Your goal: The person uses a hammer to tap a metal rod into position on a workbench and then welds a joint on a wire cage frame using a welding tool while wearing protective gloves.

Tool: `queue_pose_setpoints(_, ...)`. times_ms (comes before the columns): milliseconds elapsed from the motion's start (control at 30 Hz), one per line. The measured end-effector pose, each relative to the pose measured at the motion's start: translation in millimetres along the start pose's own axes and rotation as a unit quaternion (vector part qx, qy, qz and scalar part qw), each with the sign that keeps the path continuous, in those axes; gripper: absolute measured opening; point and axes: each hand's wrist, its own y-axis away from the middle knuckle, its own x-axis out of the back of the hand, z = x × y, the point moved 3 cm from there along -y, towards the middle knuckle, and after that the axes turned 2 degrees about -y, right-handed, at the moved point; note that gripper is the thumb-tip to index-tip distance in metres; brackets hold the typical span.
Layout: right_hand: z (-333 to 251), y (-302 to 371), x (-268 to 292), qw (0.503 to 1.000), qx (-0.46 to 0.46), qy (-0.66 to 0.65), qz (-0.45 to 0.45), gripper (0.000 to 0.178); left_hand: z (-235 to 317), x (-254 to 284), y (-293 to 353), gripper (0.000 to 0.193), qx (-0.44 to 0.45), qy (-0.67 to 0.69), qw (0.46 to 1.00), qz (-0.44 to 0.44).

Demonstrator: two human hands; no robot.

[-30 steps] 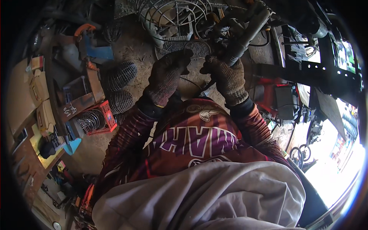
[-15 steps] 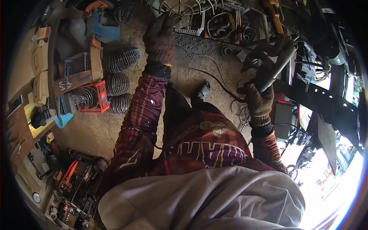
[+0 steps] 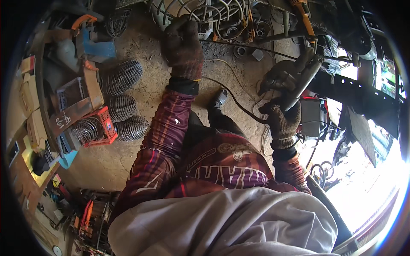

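My left hand [image 3: 183, 53], in a dark, worn knit glove, reaches forward with fingers curled at the edge of a cage of bent metal rods [image 3: 213, 15]. The fingertips are dark and partly lost against the rods. My right hand [image 3: 282, 121], in a brown knit glove, is closed around the lower end of a corded tool with a long grey barrel [image 3: 302, 83]. A dark curved piece [image 3: 277, 77] sits beside the barrel. A thick dark cable [image 3: 239, 104] meets the tool by this hand and curves away leftward.
Several wire cages [image 3: 121, 77] stand on the floor to the left, by a red crate [image 3: 100, 128]. A blue metal piece with an orange handle [image 3: 96, 45] is beyond them. An orange tool [image 3: 304, 17] hangs far right. A dark drilled beam [image 3: 341, 83] crosses the right side.
My view has shifted, so the floor cages sit farther left and lower. More of the rod cage shows by my left hand. My right hand keeps hold of the corded tool.
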Motion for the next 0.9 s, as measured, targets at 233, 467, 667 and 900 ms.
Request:
queue_pose_setpoints(233,16,29,-16,0.998,-0.045,0.016,0.031,0.054,-2,-5,3,0.022,0.027,0.052,0.998,-0.016)
queue_pose_setpoints(467,29,21,-4,1.000,-0.022,0.010,-0.012,0.053,-10,-10,4,0.025,-0.147,-0.044,0.987,0.050)
queue_pose_setpoints(667,37,14,7,0.994,-0.100,-0.019,-0.045,0.054,-49,-10,-5,0.029,0.230,0.475,0.841,-0.116)
queue_pose_setpoints(900,52,30,30,0.989,-0.099,0.067,-0.090,0.053,-14,-13,10,0.032,-0.180,-0.063,0.981,0.030)
